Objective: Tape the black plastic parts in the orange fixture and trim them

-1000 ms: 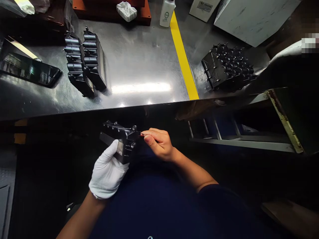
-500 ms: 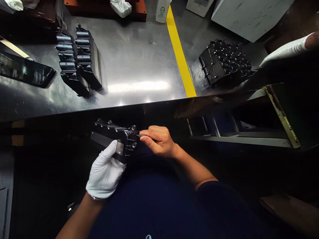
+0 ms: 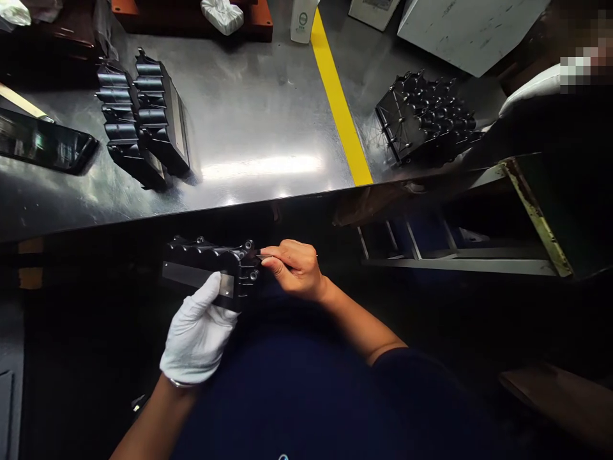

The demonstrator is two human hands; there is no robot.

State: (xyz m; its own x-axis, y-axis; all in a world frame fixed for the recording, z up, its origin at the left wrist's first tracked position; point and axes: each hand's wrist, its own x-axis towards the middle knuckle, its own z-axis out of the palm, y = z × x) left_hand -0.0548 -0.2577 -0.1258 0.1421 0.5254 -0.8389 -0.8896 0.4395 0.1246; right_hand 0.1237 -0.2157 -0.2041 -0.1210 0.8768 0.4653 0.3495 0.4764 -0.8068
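Observation:
My left hand (image 3: 197, 338), in a white glove, is closed around a black ribbed plastic housing (image 3: 191, 273). The thumb presses near a shiny metal plate on the housing's flat side, and the fingers beneath are largely hidden. At the housing's right end, my bare right hand (image 3: 297, 271) pinches a thin blade-like metal tool (image 3: 262, 257). Only a short length of that tool shows, its tip close to the lugs on the end. Whether the tip touches the housing, I cannot tell. The housing is held in front of the table edge, above my lap.
Two similar black housings (image 3: 163, 112) stand on the metal table (image 3: 249, 115), left of a yellow tape strip (image 3: 341, 102). More black parts (image 3: 426, 118) are grouped at right, near another person's white sleeve (image 3: 531, 86). A phone (image 3: 45, 140) lies far left; a metal frame (image 3: 460, 265) stands below.
The housing has turned slightly and lies more level. Both hands appear a little further left, with the tool still by the housing's right end. The whole view has shifted slightly.

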